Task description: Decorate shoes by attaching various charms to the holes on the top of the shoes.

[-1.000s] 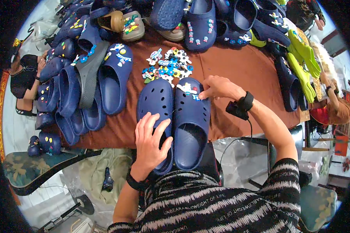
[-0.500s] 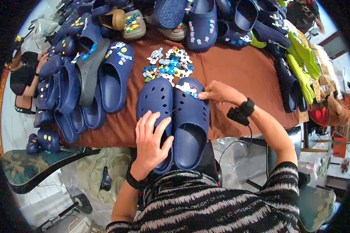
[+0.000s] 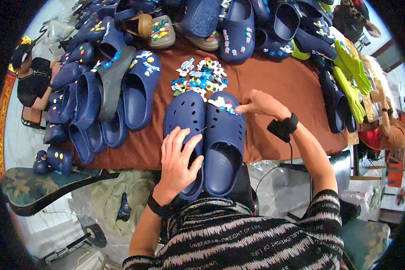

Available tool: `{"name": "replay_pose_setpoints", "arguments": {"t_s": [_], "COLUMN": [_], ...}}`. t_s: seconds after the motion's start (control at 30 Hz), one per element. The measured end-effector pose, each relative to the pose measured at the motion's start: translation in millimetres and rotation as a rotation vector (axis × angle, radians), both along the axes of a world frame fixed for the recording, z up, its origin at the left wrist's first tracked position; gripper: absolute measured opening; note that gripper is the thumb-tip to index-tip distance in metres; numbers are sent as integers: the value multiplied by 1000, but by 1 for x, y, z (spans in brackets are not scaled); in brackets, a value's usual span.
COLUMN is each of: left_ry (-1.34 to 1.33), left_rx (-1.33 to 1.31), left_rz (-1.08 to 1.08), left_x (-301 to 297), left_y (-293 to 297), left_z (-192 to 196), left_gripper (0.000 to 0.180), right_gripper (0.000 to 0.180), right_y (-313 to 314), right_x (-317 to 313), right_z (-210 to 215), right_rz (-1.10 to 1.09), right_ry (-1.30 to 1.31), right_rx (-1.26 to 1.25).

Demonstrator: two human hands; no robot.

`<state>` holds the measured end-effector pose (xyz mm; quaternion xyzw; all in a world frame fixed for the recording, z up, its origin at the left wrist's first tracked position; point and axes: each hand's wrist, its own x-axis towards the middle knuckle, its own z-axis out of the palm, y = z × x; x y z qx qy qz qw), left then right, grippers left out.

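Side by side at the table's near edge are two navy clogs with vent holes, a left clog [image 3: 184, 110] and a right clog [image 3: 225, 130]. My left hand [image 3: 180, 157] lies over the left clog's opening, fingers stretched out and spread. White and blue shoe charms [image 3: 222, 104] sit across the right clog's toe. At their right end is the thumb of my right hand [image 3: 263, 105], its other fingers curled in; nothing shows inside them. Just beyond the toes lies a pile of colourful loose charms [image 3: 202, 78].
Decorated navy clogs [image 3: 141, 96] crowd the left of the brown cloth [image 3: 279, 85], and more line its far side. Lime-green clogs [image 3: 346, 85] stand at right. A camouflage-patterned seat [image 3: 45, 184] is lower left. Other people [image 3: 36, 83] sit at both sides.
My right hand has turned and drawn slightly right, its thumb still at the charms and its fingers more bunched. My left hand stays on the left clog. The whole view has shifted slightly.
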<state>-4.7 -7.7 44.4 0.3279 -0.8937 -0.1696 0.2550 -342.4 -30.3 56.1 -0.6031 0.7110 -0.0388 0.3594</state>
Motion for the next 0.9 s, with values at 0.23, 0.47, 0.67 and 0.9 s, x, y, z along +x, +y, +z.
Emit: {"name": "replay_pose_setpoints", "arguments": {"t_s": [0.23,0.47,0.67,0.9], "left_ry": [-60,-169,-170,-160], "left_rx": [-75,-57,-74,-80], "left_rz": [-62,-190,-195,-195], "left_x": [-15,-18,-19,-19], "left_y": [3,2,1,1], "left_z": [22,18,13,13], "left_gripper": [49,62,66,68], "right_gripper": [17,19,18,15], "right_y": [1,5,2,-4], "right_x": [16,17,21,20], "right_z": [-13,-12,-18,-21], "right_rz": [153,81,111,142], "right_ry": [-200,-270,-177,-104], "right_rx": [-555,-493,-593,-674]}}
